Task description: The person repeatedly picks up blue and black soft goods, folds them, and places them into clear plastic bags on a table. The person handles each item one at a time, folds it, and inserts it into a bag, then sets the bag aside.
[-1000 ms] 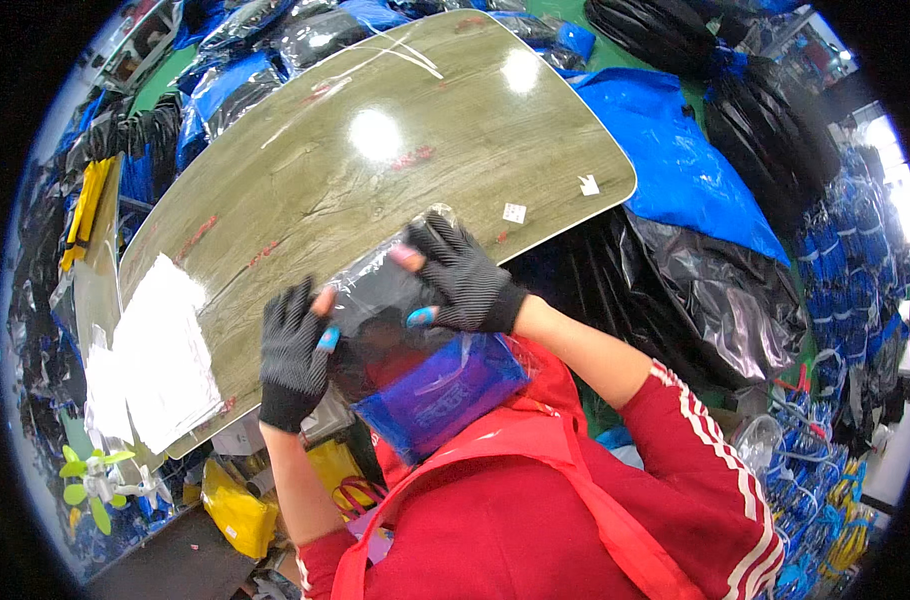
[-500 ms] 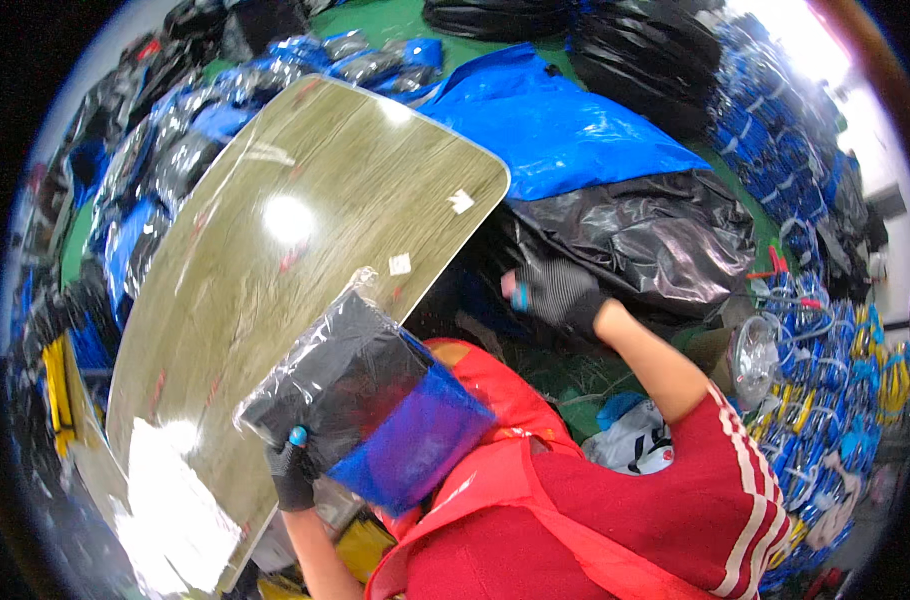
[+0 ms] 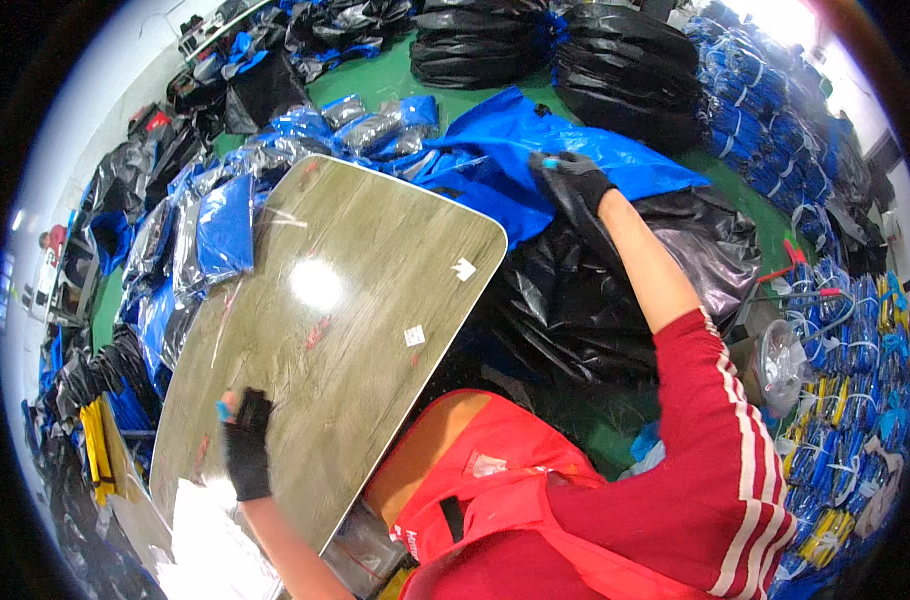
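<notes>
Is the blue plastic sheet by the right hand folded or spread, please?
Spread, but rumpled: the blue plastic sheet extends broadly to either side of the right hand.

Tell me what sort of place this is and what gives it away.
Probably a packing workshop or storeroom, judging by the clear-wrapped blue packets at the edge of the wood-grain table, the large black bundles beyond it, and the tied blue stacks at the right.

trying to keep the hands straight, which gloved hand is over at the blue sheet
The right hand, out beyond the table at the blue sheet; the left hand is over the table's left part, with nothing visible in it.
</notes>
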Tool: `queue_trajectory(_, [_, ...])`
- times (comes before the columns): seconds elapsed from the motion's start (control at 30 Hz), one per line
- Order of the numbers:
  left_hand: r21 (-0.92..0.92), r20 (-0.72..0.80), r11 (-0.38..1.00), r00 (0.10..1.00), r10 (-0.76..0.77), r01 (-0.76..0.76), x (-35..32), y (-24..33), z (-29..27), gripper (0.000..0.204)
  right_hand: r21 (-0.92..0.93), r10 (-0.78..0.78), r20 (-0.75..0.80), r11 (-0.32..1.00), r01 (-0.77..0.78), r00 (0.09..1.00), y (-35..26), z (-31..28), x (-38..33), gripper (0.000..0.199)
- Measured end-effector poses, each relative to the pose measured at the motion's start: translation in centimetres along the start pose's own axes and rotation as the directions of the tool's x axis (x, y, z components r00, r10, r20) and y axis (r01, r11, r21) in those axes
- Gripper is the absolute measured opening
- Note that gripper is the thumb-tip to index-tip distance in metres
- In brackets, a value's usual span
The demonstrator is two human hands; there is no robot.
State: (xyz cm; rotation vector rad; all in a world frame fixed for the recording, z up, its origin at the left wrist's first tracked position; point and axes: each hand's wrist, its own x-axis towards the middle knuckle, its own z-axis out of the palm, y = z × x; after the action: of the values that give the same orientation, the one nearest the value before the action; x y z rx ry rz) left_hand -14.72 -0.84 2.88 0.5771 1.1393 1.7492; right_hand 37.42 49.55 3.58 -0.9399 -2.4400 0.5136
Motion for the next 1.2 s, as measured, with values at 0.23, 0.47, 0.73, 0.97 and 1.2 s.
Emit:
queue_trajectory(0.23, [-0.154, 0.249, 0.96, 0.949, -0.192, 0.234, 1.4, -2.3, 4.8, 0.058, 0.844, -0.702, 0.364, 0.526, 0.101, 0.613, -26.1, -5.4, -10.5, 0.028])
queue_trajectory(0.47, [0.121, 0.038, 0.979, 0.985, -0.17, 0.165, -3.5, 3.0, 1.4, 0.051, 0.792, -0.842, 0.532, 0.532, -0.299, -0.088, -32.0, 11.7, -18.0, 0.044])
queue_trajectory(0.73, [0.356, -0.291, 0.92, 0.955, -0.059, 0.165, -11.7, 12.7, -6.3, 0.036, -0.393, 0.002, 0.056, 0.919, 0.021, 0.998, -24.8, 0.9, -10.6, 0.04])
queue_trajectory(0.97, [0.713, -0.484, 0.316, 0.766, -0.424, 0.626, -5.1, 7.9, -13.4, 0.041, -0.137, 0.487, 0.124, 0.871, -0.471, 0.865, -7.6, 5.1, -7.5, 0.065])
queue_trajectory(1.2, [0.978, -0.19, 0.166, 0.882, 0.431, 0.129, 0.7, 1.2, -12.1, 0.045, -0.218, 0.342, -0.242, 0.893, -0.394, 0.908, -4.7, 5.7, -9.3, 0.038])
